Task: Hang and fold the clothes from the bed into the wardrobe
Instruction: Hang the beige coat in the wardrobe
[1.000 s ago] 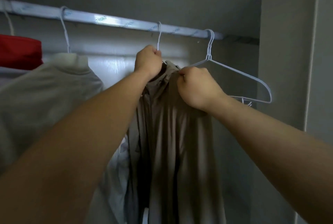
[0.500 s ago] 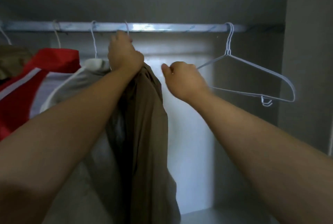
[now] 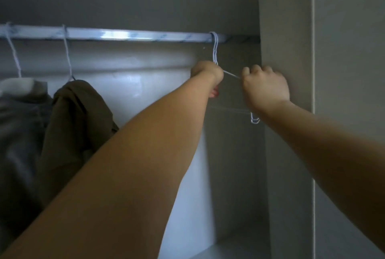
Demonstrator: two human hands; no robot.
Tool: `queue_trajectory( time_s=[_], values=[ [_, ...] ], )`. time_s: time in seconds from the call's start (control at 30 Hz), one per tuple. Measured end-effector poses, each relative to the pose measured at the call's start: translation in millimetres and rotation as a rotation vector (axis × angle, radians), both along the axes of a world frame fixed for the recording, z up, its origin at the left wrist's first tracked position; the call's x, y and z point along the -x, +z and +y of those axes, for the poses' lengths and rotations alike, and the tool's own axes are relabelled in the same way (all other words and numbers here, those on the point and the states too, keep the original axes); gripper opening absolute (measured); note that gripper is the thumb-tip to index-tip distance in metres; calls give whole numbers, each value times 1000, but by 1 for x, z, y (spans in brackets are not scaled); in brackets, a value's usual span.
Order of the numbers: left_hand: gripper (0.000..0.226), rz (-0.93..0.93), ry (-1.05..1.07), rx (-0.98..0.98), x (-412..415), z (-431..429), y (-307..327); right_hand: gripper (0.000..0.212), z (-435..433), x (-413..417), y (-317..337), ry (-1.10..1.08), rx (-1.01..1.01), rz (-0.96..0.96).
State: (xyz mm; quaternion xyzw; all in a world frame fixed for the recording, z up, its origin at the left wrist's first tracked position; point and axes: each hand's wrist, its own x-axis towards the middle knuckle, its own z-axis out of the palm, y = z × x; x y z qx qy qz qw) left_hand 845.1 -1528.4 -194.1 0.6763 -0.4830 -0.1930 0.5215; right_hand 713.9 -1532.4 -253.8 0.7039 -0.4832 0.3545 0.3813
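An empty white wire hanger (image 3: 214,50) hangs by its hook at the right end of the wardrobe rail (image 3: 116,35). My left hand (image 3: 207,72) grips it just below the hook's neck. My right hand (image 3: 265,87) is closed around the hanger's right shoulder wire. The brown shirt (image 3: 77,121) hangs on its own hanger at the left, free of both hands, beside a grey garment (image 3: 18,113). The empty hanger's lower bar and small clip hook (image 3: 255,120) peek out under my right wrist.
The wardrobe's side panel (image 3: 285,29) stands directly right of my right hand. A lit white back wall (image 3: 133,83) lies behind the rail. A shelf floor (image 3: 235,248) shows at the bottom. There is open rail between the brown shirt and the empty hanger.
My left hand let go of the brown shirt's hanger and moved right to the empty hanger. My right hand also closed on that hanger. The view swung to the right.
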Motion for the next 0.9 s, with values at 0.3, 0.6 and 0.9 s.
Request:
queue_trajectory(
  time_s=[0.3,0.6,0.9],
  values=[
    [10,280,-188,268,2,-20,-18,30,7,8,-3,142,-122,7],
    [18,491,-269,456,23,-1,5,33,17,8,10,251,-74,-246],
    [23,756,-221,726,13,16,-23,30,62,11,-22,263,45,-272]
  ],
)
